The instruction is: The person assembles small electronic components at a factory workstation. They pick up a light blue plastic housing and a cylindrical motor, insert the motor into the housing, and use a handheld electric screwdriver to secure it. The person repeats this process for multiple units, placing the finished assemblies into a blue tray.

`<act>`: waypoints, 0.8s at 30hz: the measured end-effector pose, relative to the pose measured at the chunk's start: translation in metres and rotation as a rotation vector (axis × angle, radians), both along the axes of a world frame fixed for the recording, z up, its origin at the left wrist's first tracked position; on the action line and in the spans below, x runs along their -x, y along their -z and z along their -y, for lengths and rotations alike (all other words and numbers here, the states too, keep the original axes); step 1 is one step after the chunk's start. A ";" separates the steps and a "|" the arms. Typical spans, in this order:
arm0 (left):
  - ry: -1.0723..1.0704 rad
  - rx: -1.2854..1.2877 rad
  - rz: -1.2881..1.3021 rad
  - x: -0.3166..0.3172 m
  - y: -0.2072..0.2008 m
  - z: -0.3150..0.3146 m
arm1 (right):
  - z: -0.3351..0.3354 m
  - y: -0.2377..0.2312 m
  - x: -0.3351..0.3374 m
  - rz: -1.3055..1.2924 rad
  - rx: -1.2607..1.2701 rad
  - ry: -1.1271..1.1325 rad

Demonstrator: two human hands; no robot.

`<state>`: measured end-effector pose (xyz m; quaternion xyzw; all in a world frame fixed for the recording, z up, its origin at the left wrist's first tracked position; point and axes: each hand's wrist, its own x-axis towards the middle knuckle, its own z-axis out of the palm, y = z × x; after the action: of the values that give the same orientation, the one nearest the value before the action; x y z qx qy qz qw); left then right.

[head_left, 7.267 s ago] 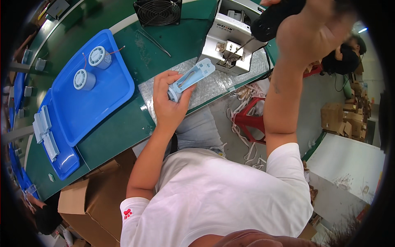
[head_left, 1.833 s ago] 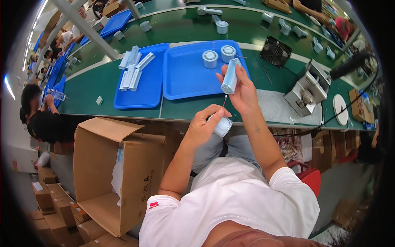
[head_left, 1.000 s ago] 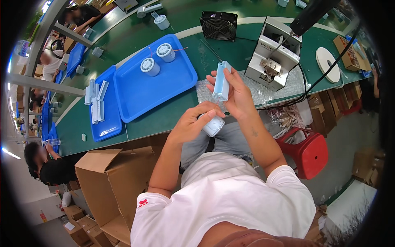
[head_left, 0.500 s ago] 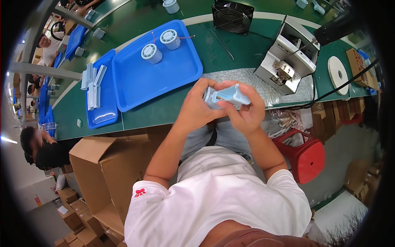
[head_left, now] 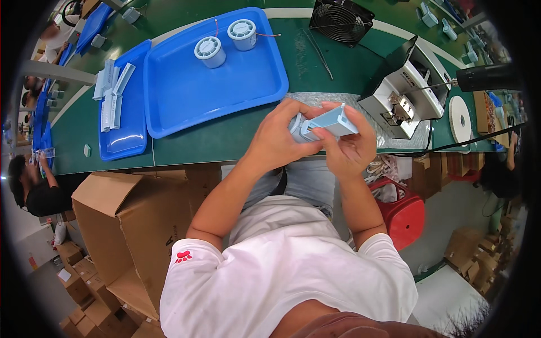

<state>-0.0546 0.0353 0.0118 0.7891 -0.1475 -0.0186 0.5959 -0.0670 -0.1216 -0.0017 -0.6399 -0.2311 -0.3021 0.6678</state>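
Observation:
Above the table's front edge, both hands hold a light-blue plastic housing [head_left: 332,123] with a round head and an open, trough-like handle. My left hand [head_left: 277,135] wraps the round head, its fingers hiding most of it. My right hand [head_left: 354,147] grips the handle, thumb on the near side and fingers behind. Two round light-blue vented units stand in the large blue tray [head_left: 214,110]: one nearer [head_left: 209,52], one farther right [head_left: 242,35]. Thin red wires come from them. Several pale-blue long shells [head_left: 115,93] lie in the narrower blue tray [head_left: 123,147] to the left.
Tweezers [head_left: 319,53] lie behind my hands, near a black fan [head_left: 342,22]. To the right stand a white metal device [head_left: 407,93], a black-handled tool [head_left: 489,76] and a white reel [head_left: 460,121]. Below are a cardboard box [head_left: 127,242] and a red stool [head_left: 403,222]. Other people sit far left.
The housing has turned in my hands, and its handle now points more up and to the right, showing its hollow end. My right hand's grip has shifted along it. The whole view has moved slightly.

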 end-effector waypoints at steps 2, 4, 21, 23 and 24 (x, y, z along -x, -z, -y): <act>0.009 -0.002 0.032 0.000 0.002 -0.001 | -0.003 0.005 0.003 -0.009 -0.035 0.021; 0.029 -0.002 0.109 -0.004 0.005 0.002 | -0.001 0.010 0.004 -0.016 -0.055 0.047; 0.110 0.211 0.276 -0.020 0.035 0.037 | 0.034 -0.014 -0.011 0.189 0.150 0.083; 0.136 0.153 0.278 -0.020 0.037 0.040 | 0.042 0.001 -0.009 0.106 0.078 0.047; 0.175 0.208 0.188 -0.018 0.030 0.046 | 0.044 0.001 -0.004 0.082 0.038 0.029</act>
<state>-0.0362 -0.0111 -0.0178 0.7055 -0.2718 0.0190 0.6542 -0.0626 -0.1660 -0.0031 -0.6427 -0.2546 -0.3332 0.6412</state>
